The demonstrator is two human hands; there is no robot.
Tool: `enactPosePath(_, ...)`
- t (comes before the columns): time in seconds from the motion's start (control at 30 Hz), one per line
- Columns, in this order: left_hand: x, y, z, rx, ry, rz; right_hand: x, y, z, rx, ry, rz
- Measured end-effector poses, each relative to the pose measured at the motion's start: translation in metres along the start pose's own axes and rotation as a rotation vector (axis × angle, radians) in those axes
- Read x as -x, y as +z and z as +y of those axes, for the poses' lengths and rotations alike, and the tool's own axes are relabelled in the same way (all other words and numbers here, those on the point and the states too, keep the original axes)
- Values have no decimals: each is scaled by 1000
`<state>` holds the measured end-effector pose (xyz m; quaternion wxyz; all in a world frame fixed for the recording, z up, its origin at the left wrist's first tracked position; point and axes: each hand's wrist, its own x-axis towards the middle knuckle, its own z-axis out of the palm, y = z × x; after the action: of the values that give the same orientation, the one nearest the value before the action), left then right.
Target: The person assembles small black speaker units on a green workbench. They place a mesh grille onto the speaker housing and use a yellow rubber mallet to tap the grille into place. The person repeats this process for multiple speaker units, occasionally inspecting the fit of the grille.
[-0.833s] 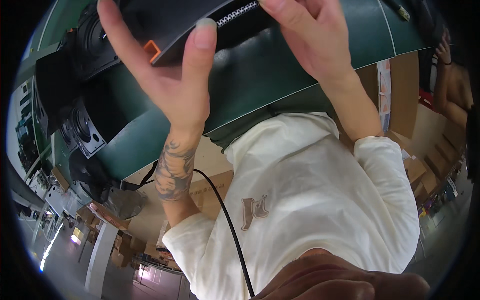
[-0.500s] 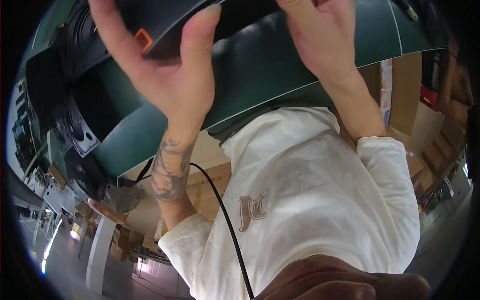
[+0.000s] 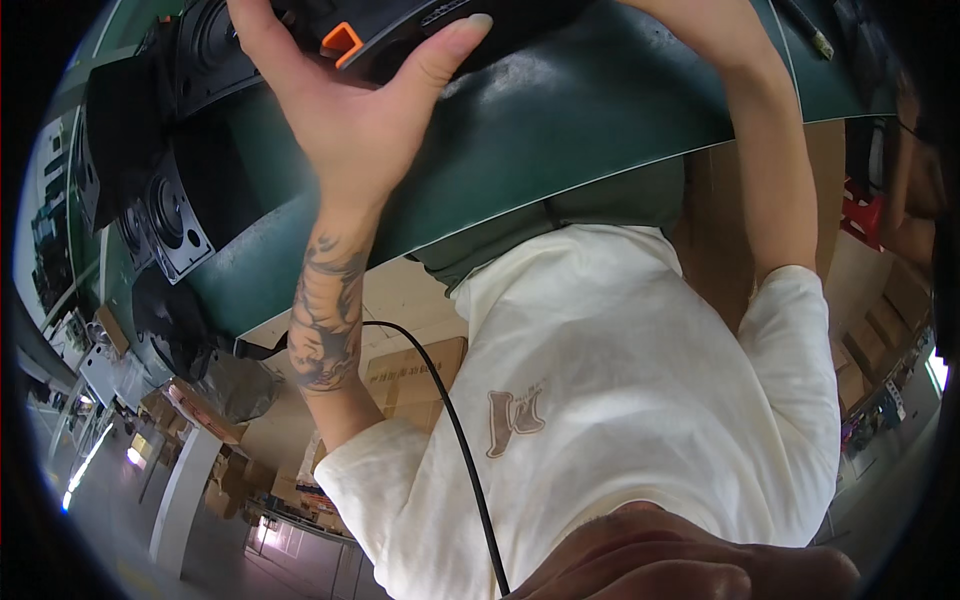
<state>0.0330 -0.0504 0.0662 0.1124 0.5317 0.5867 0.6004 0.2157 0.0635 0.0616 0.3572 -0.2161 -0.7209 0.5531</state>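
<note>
A long black case (image 3: 425, 30) with a small orange piece (image 3: 343, 44) at its left end lies at the upper edge of the view, and its far part is cut off. Around that left end is my left hand (image 3: 345, 125), thumb laid along the near face and forefinger stretched away to the far side. The tips of its fingers pass out of view. Of my right arm only the forearm (image 3: 775, 140) and wrist show, reaching over the bench; the hand itself lies beyond the upper edge.
Black speakers (image 3: 170, 210) stand on the left of the green workbench (image 3: 560, 150). At the far right lies a thin dark tool (image 3: 805, 30). A black cable (image 3: 440, 385) hangs by my body. Cardboard boxes (image 3: 415, 375) and a red stool (image 3: 860, 215) are below bench level.
My right hand has moved away past the upper edge, out of view. My left hand stays at the case's left end; both appear slightly farther right in the view.
</note>
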Motion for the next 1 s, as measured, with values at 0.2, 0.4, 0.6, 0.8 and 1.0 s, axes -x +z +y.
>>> enactPosePath(0.2, -15, -25, -38, 212, 32, -266, -14, 4, -4, -204, 46, -66)
enactPosePath(0.4, -14, -26, -46, 31, 180, -256, -14, 0, 21, -189, -70, -45)
enactPosePath(0.6, -13, -34, -36, 157, 33, -275, -11, -5, 13, -321, -23, -158)
enactPosePath(0.8, -20, -39, -41, 22, 150, -275, -3, -9, -5, 101, -50, -48)
enactPosePath(1.0, -24, -37, -24, 221, -481, -261, -11, -5, -5, -101, 131, -24)
